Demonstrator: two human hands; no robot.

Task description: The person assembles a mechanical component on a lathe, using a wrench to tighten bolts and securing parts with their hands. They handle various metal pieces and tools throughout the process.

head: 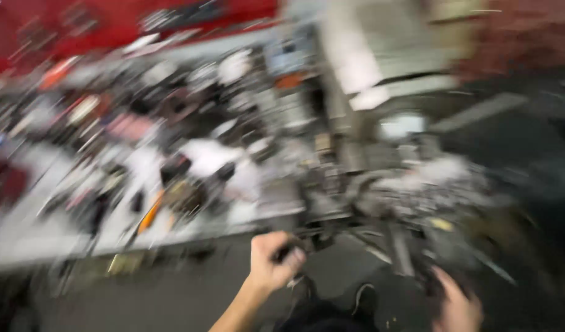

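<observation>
Frame heavily motion-blurred; detail limited. Left hand [271, 261] is curled into a fist, fingers pressed together around a dark handle [290, 249], near centre. That handle seems to belong to a grey metal machine assembly [381, 197] sitting just beyond it, centre-right. Right hand [457, 304] rests low at near right against a dark part; finger state cannot be told. Cluttered workbench [24, 240] runs far left, items unreadable. Judgement: a firm, full-fist hold on the handle suits this, with the right hand bracing the assembly and the head held steadier for sight.
</observation>
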